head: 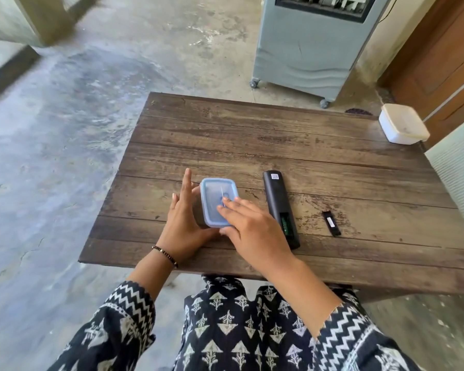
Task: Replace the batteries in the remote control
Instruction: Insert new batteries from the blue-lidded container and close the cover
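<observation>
On the wooden bench [279, 135] a small clear box with a blue lid [217, 195] sits near the front, left of centre. The left hand [184, 223] lies flat against the box's left side, fingers straight and pointing away, thumb reaching under its near edge. The right hand [252, 228] rests on the lid with straight, spread fingers, pressing down on its near right part. Just right of the box lies the black remote [277, 199], back side up, its battery bay open at the near end. The small black cover [331, 223] lies apart, further right. A white box [402, 127] stands at the far right corner. A grey cooler [314, 49] on wheels stands on the floor beyond.
</observation>
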